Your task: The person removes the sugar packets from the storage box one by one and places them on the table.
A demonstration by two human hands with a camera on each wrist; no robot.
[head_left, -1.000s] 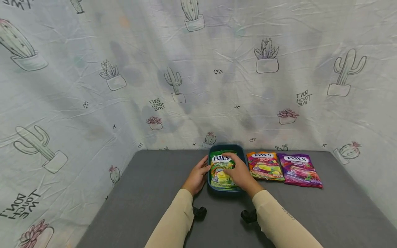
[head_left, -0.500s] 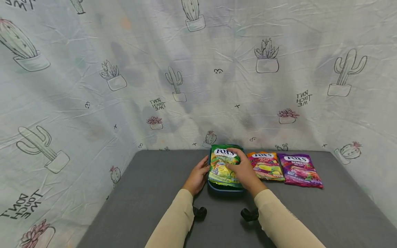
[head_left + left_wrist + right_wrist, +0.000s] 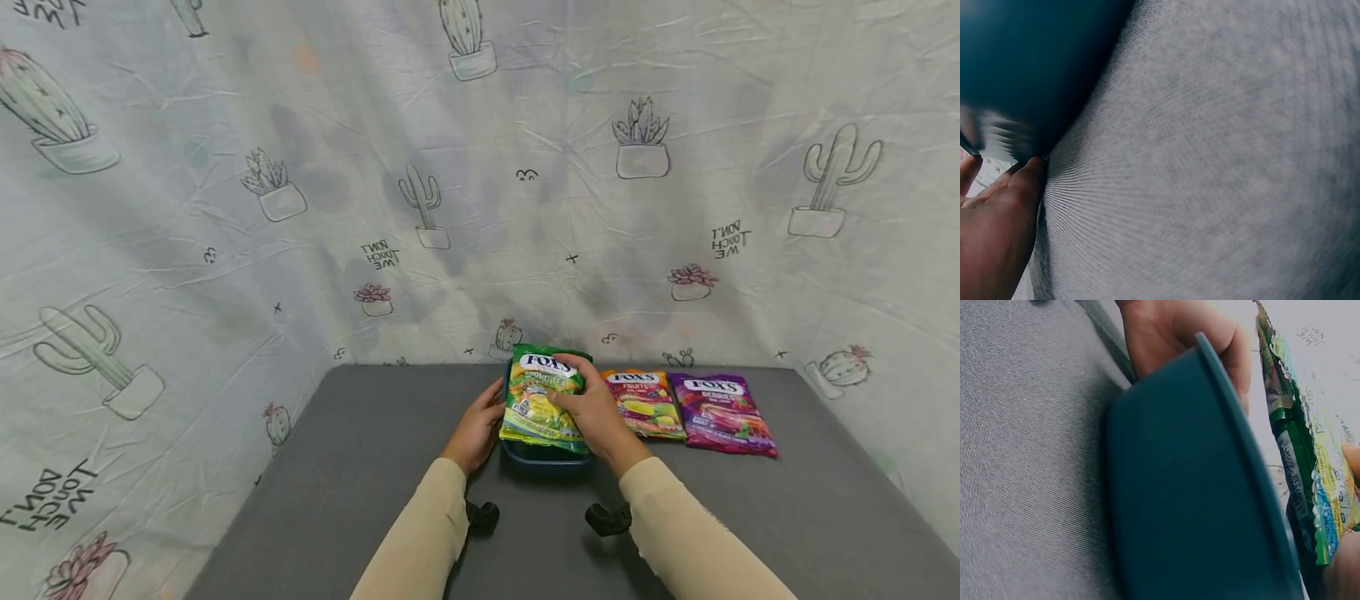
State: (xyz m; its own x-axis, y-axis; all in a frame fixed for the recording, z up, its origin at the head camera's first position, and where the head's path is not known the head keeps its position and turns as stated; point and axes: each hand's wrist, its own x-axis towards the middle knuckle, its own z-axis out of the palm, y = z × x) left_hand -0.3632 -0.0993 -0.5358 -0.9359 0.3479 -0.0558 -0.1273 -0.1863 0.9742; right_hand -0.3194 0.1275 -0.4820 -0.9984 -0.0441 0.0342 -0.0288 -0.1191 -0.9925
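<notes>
My right hand (image 3: 598,418) grips the right side of a green candy bag (image 3: 534,410), thumb on its front. The bag is raised and tilted above a dark blue plastic tub (image 3: 549,467) and hides most of its inside. In the right wrist view, the bag (image 3: 1332,478) stands apart from the tub's rim, with part of my right hand (image 3: 1346,565) at the edge. My left hand (image 3: 474,431) rests against the tub's left side, fingers extended. The left wrist view has this hand (image 3: 999,228) touching the low wall of the tub (image 3: 1025,56).
Right of the tub lie an orange candy bag (image 3: 643,406) and a purple candy bag (image 3: 723,415), side by side on the grey tabletop (image 3: 390,467). A cactus-print cloth (image 3: 480,208) hangs behind the table. Both wrists carry black devices.
The right hand has lifted the green candy bag from inside the tub to above its rim, baring the tub's front end. The left hand has stayed at the tub's side.
</notes>
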